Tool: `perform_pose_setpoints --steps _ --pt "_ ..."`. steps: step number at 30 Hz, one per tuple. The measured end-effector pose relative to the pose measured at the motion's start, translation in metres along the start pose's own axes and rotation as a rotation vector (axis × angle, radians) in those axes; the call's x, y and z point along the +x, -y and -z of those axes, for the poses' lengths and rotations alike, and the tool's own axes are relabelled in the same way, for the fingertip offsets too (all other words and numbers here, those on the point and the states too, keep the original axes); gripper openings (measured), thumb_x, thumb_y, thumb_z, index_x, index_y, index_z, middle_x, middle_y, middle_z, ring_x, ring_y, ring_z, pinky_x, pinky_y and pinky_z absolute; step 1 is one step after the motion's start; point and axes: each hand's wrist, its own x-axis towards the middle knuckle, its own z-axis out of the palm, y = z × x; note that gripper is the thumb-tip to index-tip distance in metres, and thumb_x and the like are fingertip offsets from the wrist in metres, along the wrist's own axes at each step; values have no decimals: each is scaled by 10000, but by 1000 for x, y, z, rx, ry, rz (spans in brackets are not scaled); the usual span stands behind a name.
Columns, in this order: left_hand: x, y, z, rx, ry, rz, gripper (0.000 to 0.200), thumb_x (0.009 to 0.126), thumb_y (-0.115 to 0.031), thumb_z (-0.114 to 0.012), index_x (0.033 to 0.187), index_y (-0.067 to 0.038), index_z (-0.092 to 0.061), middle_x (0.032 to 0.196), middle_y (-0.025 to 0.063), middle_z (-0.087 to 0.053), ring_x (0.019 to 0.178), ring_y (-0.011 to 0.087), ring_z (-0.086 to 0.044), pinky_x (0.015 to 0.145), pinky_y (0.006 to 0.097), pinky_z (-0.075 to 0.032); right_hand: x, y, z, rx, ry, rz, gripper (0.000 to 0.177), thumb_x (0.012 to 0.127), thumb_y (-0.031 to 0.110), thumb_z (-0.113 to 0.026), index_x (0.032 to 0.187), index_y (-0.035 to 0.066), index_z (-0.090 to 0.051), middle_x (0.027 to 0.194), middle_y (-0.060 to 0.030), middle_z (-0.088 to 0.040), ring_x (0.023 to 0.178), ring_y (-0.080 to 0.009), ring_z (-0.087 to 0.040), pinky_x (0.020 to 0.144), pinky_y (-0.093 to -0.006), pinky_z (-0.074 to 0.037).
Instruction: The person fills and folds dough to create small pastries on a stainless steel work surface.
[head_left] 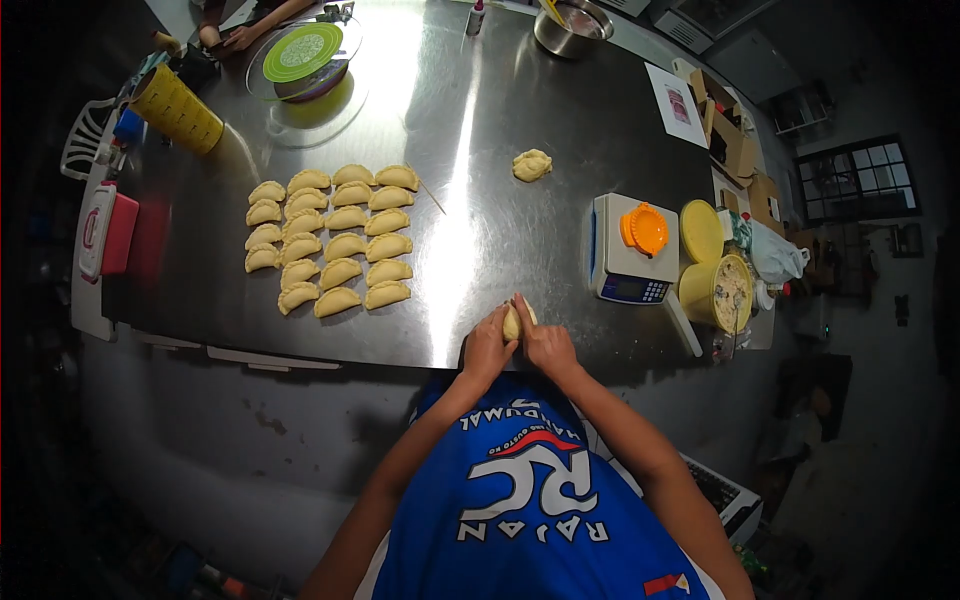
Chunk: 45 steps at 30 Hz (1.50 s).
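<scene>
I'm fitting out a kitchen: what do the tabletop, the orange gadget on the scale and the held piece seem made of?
Tabletop: probably stainless steel, smooth and shiny; grey, with bright glare streaks.
Orange gadget: likely moulded plastic, from its even, vivid colour and ridged rim.
Held piece: apparently dough, pale and matte like the lump farther off, though partly covered.

Dough piece [512,324], held between left hand [487,345] and right hand [548,344], near edge of surface [540,235]; crimped crescents [346,246], in rows, toward left edge; scale [612,262], toward right edge.
</scene>
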Motion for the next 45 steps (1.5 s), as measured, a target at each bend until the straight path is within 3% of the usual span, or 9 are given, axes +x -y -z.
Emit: perform_pose_setpoints --steps 7,15,22,26,27,31,33,37,45 --pt "-2 6 4 -71 -15 -6 624 640 -70 -818 1190 64 -557 1106 227 -634 970 340 -645 847 360 -512 25 -17 34 96 224 -18 720 865 143 -494 1499 140 -152 731 -239 -642 664 -414 -633 619 -492 -495" --pt "-10 38 12 -464 8 189 665 641 -94 -851 1232 21 -568 1086 187 -667 988 235 -666 856 320 -539 -32 -39 3 562 -463 -115 516 949 181 -450 1444 125 -315 777 -257 -639 704 -427 -635 636 -502 -495" --pt "-7 26 26 -467 1 221 633 673 -32 -825 1226 84 -540 1047 203 -667 942 229 -674 822 302 -553 -41 -24 16 361 -253 -253 530 942 179 -470 1445 124 -316 777 -282 -622 707 -414 -635 579 -492 -497" --pt "8 0 29 -472 -36 176 601 681 -18 -812 1209 92 -546 1040 203 -667 927 227 -677 801 301 -558 -74 -56 -7 933 -537 -395 474 941 113 -487 1400 79 -376 929 -197 -660 698 -283 -665 599 -407 -522" --pt "25 -31 23 -325 114 112 593 683 -24 -805 1212 69 -554 1043 195 -669 924 217 -677 791 309 -564 -91 -75 -12 1309 -516 -606 444 941 85 -491 1376 54 -403 1019 -161 -658 751 -228 -668 656 -364 -535" --pt "57 -82 -36 42 438 -227 647 610 -151 -828 1176 44 -582 1073 224 -648 986 332 -642 831 378 -524 -138 -131 -60 1217 -755 -630 388 966 93 -485 1349 54 -431 979 -75 -649 809 -158 -630 720 -303 -519" --pt "70 -109 -81 158 506 -453 492 630 -154 -771 1065 23 -624 1042 227 -647 973 375 -621 819 417 -516 -154 -144 -48 1335 -853 -675 346 953 52 -482 1290 -20 -459 1130 -120 -602 1024 -173 -581 911 -294 -439" --pt "70 -139 -180 423 672 -521 351 680 -140 -708 994 0 -633 979 208 -655 908 365 -636 817 409 -512 -181 -166 -71 1402 -956 -730 375 965 84 -493 1320 -20 -429 1179 -104 -583 1069 -153 -558 944 -278 -413" --pt "70 -150 -186 259 604 -673 409 699 -140 -703 1077 -21 -605 1072 139 -609 1010 329 -558 869 412 -477 -197 -187 -69 854 -793 -971 393 951 162 -486 1312 18 -429 1136 -268 -591 1064 -404 -588 891 -406 -459"
